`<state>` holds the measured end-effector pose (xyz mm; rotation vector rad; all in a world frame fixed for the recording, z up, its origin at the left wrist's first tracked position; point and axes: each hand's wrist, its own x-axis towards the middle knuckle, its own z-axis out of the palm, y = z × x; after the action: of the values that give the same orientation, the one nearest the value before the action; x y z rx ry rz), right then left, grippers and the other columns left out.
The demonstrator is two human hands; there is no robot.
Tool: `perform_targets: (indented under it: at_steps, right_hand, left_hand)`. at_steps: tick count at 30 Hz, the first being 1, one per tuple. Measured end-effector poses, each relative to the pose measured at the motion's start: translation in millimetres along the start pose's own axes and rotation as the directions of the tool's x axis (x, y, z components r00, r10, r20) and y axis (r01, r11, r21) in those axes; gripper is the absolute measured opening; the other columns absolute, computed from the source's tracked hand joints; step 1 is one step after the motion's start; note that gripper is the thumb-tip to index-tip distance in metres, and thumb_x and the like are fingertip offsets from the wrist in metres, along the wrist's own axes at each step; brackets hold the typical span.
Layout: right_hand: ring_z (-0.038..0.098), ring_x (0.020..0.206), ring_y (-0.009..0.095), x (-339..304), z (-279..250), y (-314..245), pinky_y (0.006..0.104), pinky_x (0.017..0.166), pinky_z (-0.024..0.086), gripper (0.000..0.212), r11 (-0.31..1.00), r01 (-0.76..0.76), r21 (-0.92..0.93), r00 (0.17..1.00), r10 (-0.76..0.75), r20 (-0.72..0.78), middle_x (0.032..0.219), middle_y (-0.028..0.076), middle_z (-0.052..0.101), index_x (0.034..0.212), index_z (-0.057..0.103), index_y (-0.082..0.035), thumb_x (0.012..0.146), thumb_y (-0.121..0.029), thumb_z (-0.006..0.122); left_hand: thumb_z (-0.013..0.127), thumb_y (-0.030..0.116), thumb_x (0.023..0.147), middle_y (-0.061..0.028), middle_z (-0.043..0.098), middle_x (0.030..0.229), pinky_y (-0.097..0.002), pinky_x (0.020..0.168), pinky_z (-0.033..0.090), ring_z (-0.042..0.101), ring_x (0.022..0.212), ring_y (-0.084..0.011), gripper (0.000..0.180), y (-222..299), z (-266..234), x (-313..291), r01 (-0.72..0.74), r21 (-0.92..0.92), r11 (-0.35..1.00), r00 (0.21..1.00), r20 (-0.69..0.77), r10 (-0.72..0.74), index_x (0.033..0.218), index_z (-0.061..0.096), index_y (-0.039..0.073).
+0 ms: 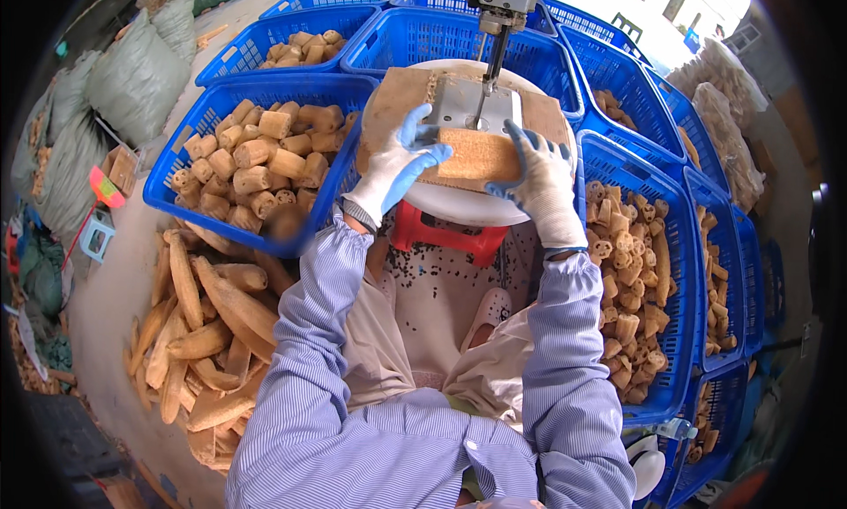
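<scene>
Both hands clamped on 1 loofah piece (479, 153), lying flat on the round saw bench (459, 205), touching the band saw blade (490, 68) at its far edge. Left hand (394, 169) grips the left end, fingers over the top; right hand (540, 181) grips the right end. Judgement: feed straight and slow, keep fingertips to either side of the blade line, press the piece flat so it won't roll. Blue crate of cut chunks (256, 165) at left, another crate (640, 271) at right, whole dried loofahs (207, 333) piled on the floor at lower left.
</scene>
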<state>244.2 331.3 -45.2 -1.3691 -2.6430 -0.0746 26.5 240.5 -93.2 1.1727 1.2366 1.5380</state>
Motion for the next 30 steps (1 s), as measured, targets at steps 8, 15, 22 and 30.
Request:
perform_targets:
  at_steps: [8,15,22,30]
  right_hand:
    - [0.067,0.102,0.014,23,66,32,0.0295,0.090,0.058,0.078,0.439,0.037,0.898,0.997,0.047,-0.063,0.125,0.005,0.067,0.146,0.053,-0.021,0.077,0.001,0.083]
    - [0.067,0.110,0.017,39,75,24,0.0285,0.089,0.057,0.067,0.393,-0.028,0.919,0.990,0.135,-0.028,0.121,0.012,0.071,0.142,0.056,-0.010,0.080,0.000,0.081]
    - [0.069,0.105,0.018,48,84,24,0.0300,0.092,0.056,0.060,0.494,-0.086,0.865,0.987,0.158,0.008,0.115,0.011,0.073,0.137,0.061,-0.011,0.080,-0.006,0.082]
    - [0.069,0.103,0.017,45,82,26,0.0290,0.091,0.055,0.058,0.544,-0.057,0.837,0.988,0.151,-0.031,0.113,0.012,0.073,0.136,0.061,-0.010,0.082,-0.004,0.080]
  left_hand:
    - [0.075,0.019,0.091,-0.0137,0.057,0.132,-0.0316,0.105,0.047,0.058,0.119,-0.0202,0.072,-6,-29,21,-0.018,0.089,0.996,0.996,-0.081,0.026,0.151,0.039,0.005]
    - [0.075,0.020,0.091,-0.0141,0.056,0.135,-0.0328,0.108,0.046,0.057,0.123,-0.0213,0.070,-9,-33,33,-0.019,0.105,0.994,0.997,-0.075,0.027,0.150,0.040,0.005]
    - [0.077,0.017,0.090,-0.0132,0.055,0.136,-0.0311,0.108,0.046,0.057,0.123,-0.0209,0.070,-26,-44,38,-0.014,0.064,0.998,0.996,-0.081,0.019,0.150,0.041,0.006]
    - [0.070,0.018,0.095,-0.0102,0.056,0.138,-0.0305,0.104,0.047,0.058,0.119,-0.0187,0.061,-24,-31,35,-0.032,0.183,0.983,0.996,-0.073,0.046,0.149,0.043,0.010]
